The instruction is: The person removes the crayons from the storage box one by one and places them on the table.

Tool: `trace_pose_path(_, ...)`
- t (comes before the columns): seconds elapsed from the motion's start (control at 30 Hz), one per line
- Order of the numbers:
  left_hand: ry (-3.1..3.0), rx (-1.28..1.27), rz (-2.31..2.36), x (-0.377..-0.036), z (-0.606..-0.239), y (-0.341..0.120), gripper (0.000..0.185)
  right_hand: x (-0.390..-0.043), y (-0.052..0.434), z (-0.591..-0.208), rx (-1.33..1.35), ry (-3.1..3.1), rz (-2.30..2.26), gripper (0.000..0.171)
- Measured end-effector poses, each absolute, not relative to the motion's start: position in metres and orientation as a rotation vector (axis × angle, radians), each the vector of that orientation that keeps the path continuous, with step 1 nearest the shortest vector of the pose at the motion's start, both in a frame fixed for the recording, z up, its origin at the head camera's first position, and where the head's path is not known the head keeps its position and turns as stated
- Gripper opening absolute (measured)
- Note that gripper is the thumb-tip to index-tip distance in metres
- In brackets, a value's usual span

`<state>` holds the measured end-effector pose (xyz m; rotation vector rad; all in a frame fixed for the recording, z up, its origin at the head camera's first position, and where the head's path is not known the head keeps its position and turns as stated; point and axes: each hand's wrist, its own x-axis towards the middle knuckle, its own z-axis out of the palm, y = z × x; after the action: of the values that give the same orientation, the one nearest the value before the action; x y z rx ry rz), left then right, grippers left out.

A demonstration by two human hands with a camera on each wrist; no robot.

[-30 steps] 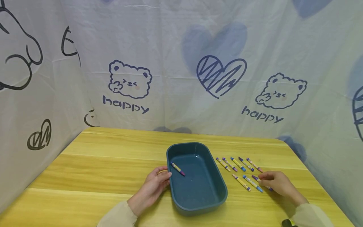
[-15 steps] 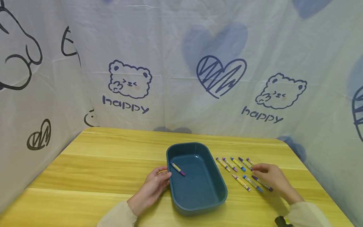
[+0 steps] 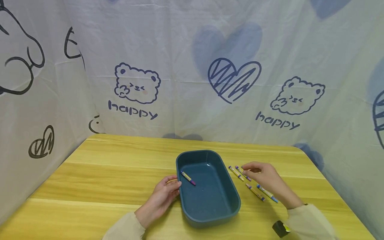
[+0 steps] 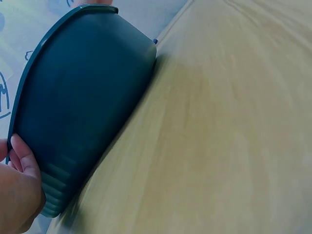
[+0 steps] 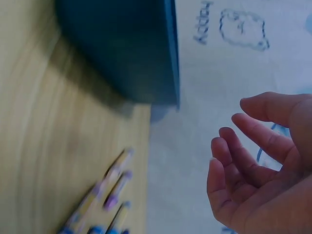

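My left hand (image 3: 162, 200) grips the left rim of a dark teal plastic bin (image 3: 210, 219), thumb at the rim and fingers against the outer wall. In the left wrist view the fingers (image 4: 27, 158) touch the bin's side (image 4: 87, 92). One yellow-wrapped crayon with a purple tip (image 3: 188, 178) lies inside the bin. My right hand (image 3: 265, 175) hovers over the loose crayons to the right of the bin, fingers loosely bent. In the right wrist view this hand (image 5: 258, 161) holds nothing. A yellow crayon (image 3: 255, 192) and a blue-tipped crayon (image 3: 267, 193) lie below it; it hides others.
Two more crayons lie close to the bin's right wall, one of them yellow (image 3: 236, 173). The wooden table (image 3: 114, 176) ends at a printed cloth backdrop (image 3: 180, 66). A small black device (image 3: 281, 229) sits by the right sleeve (image 3: 309, 221).
My right hand has moved left across the crayons, from the far right of the group toward the bin, and now covers several of them. The left hand and bin have not moved.
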<state>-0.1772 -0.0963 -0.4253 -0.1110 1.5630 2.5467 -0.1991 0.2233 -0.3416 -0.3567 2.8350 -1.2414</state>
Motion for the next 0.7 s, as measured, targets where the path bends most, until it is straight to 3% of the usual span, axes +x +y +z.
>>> trace_pose_path(0.7,1.566,-0.108,2.559,-0.176,-0.425,-0.095,0.031,-0.235,0.137,-0.329,-0.465,2.709,-1.289,0.03)
